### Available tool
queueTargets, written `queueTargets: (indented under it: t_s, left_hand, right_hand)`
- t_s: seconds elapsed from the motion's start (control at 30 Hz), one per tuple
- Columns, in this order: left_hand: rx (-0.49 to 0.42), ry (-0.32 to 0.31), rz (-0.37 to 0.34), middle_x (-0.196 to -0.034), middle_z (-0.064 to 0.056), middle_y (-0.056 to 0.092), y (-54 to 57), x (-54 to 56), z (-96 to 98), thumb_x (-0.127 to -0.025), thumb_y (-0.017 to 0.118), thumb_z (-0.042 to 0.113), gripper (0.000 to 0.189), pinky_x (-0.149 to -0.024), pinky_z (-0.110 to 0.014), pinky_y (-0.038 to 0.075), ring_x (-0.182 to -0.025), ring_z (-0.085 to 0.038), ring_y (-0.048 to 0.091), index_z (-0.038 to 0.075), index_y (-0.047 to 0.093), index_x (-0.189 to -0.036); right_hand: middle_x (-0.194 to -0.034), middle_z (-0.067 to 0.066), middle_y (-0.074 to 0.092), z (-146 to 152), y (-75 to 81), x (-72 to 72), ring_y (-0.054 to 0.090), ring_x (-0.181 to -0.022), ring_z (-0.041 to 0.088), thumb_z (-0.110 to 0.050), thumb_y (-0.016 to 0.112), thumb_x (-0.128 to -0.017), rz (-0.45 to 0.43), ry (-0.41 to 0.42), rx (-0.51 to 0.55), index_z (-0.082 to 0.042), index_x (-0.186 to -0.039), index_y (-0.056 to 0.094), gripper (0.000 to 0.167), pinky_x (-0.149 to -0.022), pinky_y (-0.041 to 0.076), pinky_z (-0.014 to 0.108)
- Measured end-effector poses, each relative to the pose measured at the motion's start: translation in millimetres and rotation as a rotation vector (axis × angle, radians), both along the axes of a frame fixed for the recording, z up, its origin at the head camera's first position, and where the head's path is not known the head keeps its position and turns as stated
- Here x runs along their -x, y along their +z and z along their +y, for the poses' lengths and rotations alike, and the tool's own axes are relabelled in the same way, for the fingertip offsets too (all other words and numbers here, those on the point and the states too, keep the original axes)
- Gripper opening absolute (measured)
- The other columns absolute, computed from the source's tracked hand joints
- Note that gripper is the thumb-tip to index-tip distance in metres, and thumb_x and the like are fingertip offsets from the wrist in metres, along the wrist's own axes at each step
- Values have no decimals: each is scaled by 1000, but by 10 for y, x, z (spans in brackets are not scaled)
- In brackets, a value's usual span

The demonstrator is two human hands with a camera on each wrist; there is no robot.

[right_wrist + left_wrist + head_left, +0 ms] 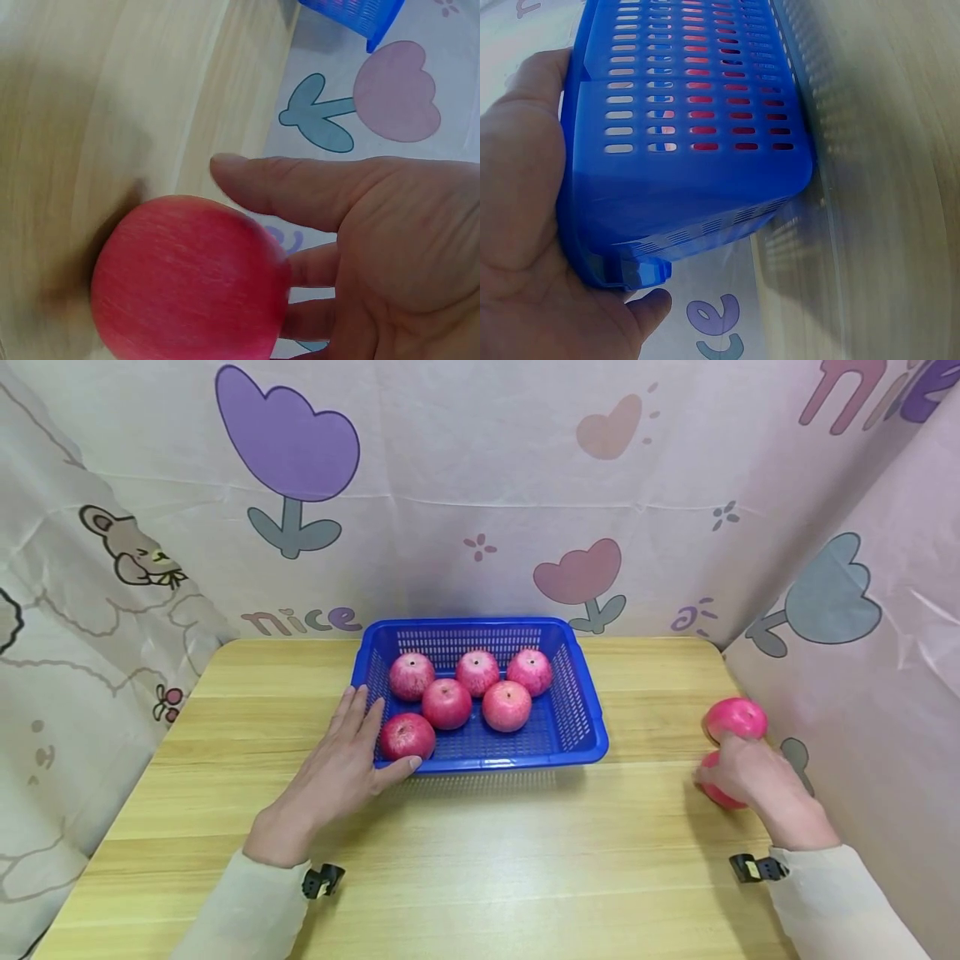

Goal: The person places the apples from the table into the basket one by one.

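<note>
My left hand (345,760) rests on the near left corner of a blue plastic basket (517,763), fingers lying along its left rim and thumb over the front one. In the left wrist view the palm is against the rim of the slotted basket (682,180). Several red apples (447,704) sit inside. Over at the right, my right hand (750,768) reaches down over a red apple (718,791). The right wrist view has fingers behind that apple (191,277) and the thumb extended, with a gap between them. Another apple (738,717) lies just beyond.
The basket stands toward the back of a wooden table (480,868). Patterned cloth (450,460) hangs behind the table and along both sides. The cloth on the right (900,693) is close beside the two loose apples.
</note>
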State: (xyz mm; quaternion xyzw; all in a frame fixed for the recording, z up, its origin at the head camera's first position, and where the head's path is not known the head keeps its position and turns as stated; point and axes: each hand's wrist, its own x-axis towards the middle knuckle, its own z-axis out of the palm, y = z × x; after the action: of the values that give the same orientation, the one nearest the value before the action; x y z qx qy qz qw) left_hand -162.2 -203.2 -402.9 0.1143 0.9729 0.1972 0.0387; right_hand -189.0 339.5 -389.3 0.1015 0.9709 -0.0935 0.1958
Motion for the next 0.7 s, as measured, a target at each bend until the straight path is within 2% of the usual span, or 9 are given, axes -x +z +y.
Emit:
queueTargets:
  t_s: [0.2,0.4,0.57,0.7]
  left_hand:
    - [1,-1,2,-176,-24,-2,-5,6,-2,-90,48,87,121,-126,-67,17,-164,-40,-9,-1,17,-167]
    - [4,3,-1,-176,-24,-2,-4,4,-2,-90,48,86,121,-126,-67,17,-164,-40,-9,0,16,-168]
    - [5,5,-4,-177,-23,-2,-2,2,1,-91,50,86,120,-126,-67,18,-164,-40,-9,1,16,-168]
    - [3,4,2,-177,-23,-2,-4,2,3,-91,50,85,120,-126,-67,18,-164,-40,-9,0,16,-168]
  right_hand:
    - [-94,24,57,-27,-29,2,57,-85,43,-36,77,-86,27,28,4,7,-132,45,71,-76,52,61]
    - [-106,37,57,-120,-66,58,60,-93,52,-46,78,-89,13,18,-20,16,-142,33,93,-86,53,70]
    - [-112,43,59,-206,-123,79,64,-92,52,-50,78,-89,74,67,-49,19,-138,36,95,-83,55,70]
    - [-119,44,59,-258,-151,83,64,-98,54,-48,80,-89,148,115,-36,19,-137,42,91,-85,54,72]
